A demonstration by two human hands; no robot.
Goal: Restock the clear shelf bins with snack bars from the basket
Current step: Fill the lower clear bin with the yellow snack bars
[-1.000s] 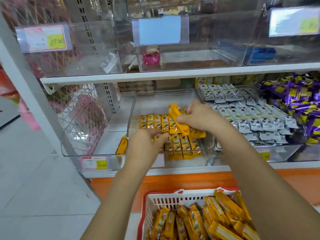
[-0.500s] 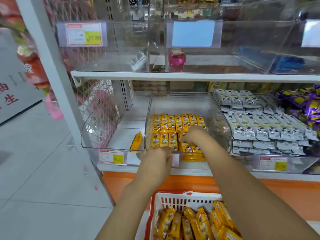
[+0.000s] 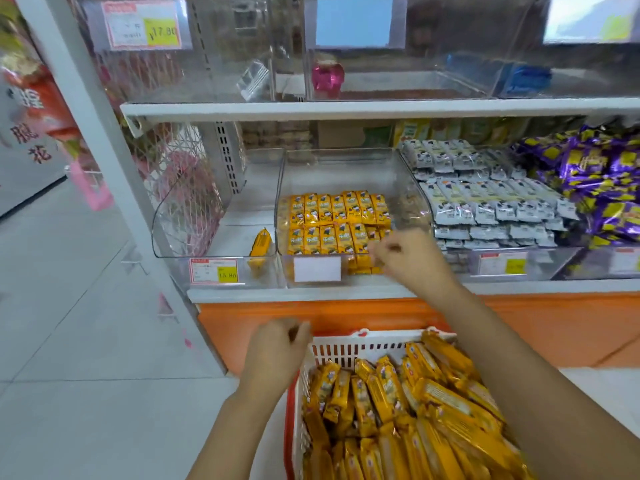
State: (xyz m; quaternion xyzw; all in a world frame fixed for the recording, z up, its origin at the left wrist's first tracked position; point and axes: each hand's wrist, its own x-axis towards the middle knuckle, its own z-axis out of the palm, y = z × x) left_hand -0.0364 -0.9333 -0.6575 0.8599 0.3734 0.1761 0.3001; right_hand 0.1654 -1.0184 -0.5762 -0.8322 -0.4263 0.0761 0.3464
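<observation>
Top tag: 17.80 (btm tag: 15.80).

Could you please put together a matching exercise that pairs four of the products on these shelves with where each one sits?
Things:
1. stray yellow bar
2. grey packs
3. purple packs
4. pink sweet

Places:
A. upper shelf, middle bin
B. lower shelf, far right
C. lower shelf, leftmost bin
D. lower shelf, just right of the neat yellow rows

Pairs: 1-C, 2-D, 3-B, 4-A
</observation>
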